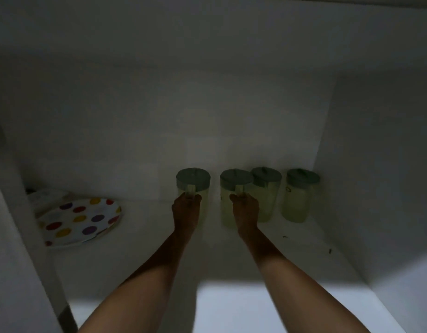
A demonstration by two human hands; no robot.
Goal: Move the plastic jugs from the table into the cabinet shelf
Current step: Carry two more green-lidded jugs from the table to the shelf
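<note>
Several pale plastic jugs with grey-green lids stand in a row at the back of the dim white cabinet shelf (pixel 159 255). My left hand (pixel 186 210) grips the handle of the leftmost jug (pixel 193 180). My right hand (pixel 246 212) grips the handle of the second jug (pixel 236 180). Both of these jugs are upright and appear to rest on the shelf. A third jug (pixel 266 188) touches the second one on its right. The fourth jug (pixel 300 195) stands near the right wall.
A white plate with coloured dots (pixel 80 221) lies at the back left of the shelf, leaning on other dishes. The cabinet's right wall (pixel 376 164) is close to the last jug. A door edge (pixel 27 212) stands at the left.
</note>
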